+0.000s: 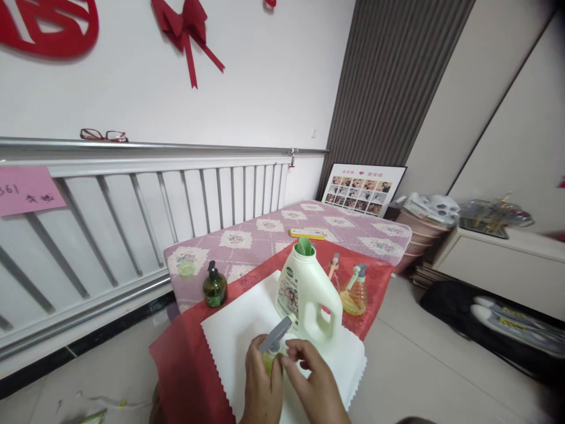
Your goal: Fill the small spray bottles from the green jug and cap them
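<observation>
My left hand [261,383] is wrapped round a small spray bottle [268,360] with a yellow-green body, mostly covered by my fingers. Its grey trigger head [276,334] slants up and right. At the bottle's collar, my right hand [311,377] has its thumb and curled fingers pinched against the right side. Just beyond stands a large pale green jug [305,277], upright and uncapped, with a green funnel-like piece [304,245] in its mouth. Both hands are over a white scallop-edged mat [233,335].
On the red cloth [185,365] stand a dark green pump bottle [215,288], an amber spray bottle [354,294] and a pink-headed one [334,268]. A yellow case [306,234] and a green lid [186,268] lie on the patterned tablecloth [269,225]. A radiator [176,200] runs along the left.
</observation>
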A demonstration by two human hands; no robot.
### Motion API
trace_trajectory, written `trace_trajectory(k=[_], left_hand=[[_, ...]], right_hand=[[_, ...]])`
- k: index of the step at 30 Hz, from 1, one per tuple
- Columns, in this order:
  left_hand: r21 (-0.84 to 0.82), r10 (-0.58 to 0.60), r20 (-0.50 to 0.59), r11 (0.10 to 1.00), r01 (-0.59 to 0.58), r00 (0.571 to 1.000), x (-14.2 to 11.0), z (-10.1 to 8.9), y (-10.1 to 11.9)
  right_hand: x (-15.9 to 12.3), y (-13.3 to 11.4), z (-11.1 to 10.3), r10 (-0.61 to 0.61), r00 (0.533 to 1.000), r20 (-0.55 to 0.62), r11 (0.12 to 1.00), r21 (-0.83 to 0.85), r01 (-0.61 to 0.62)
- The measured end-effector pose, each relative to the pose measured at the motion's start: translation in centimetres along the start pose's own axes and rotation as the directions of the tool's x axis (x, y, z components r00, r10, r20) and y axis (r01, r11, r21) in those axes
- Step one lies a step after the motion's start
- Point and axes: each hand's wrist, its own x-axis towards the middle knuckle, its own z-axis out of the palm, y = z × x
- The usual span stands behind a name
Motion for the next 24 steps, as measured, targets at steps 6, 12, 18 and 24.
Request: trace_trajectory(k=[6, 12, 18, 24], left_hand=[[0.0, -0.054, 0.069, 0.999, 0.054, 0.996, -0.1, -0.2, 1.0], [0.001, -0.069, 0.111, 0.998, 0.069, 0.991, -0.1, -0.4, 1.8], [-0.017, -0.029, 0.09, 0.999, 0.031, 0.996, 0.0, -0.2, 1.2], [-0.01, -0.026, 0.094, 1.0, 0.027, 0.995, -0.1, 0.3, 0.5]], right_hand=[[2.7, -3.7, -3.7, -0.279, 0.96, 0.013, 0.944, -0.178, 0.277], [6.2, -9.0, -3.5, -0.211, 0.771, 0.601, 0.776, -0.376, 0.506], [8.0, -11.2, -2.1, -0.08, 0.602, 0.794, 0.524, -0.481, 0.704], [9.8, -10.9, -0.7, 0.028, 0.491, 0.871, 0.445, -0.45, 0.774]])
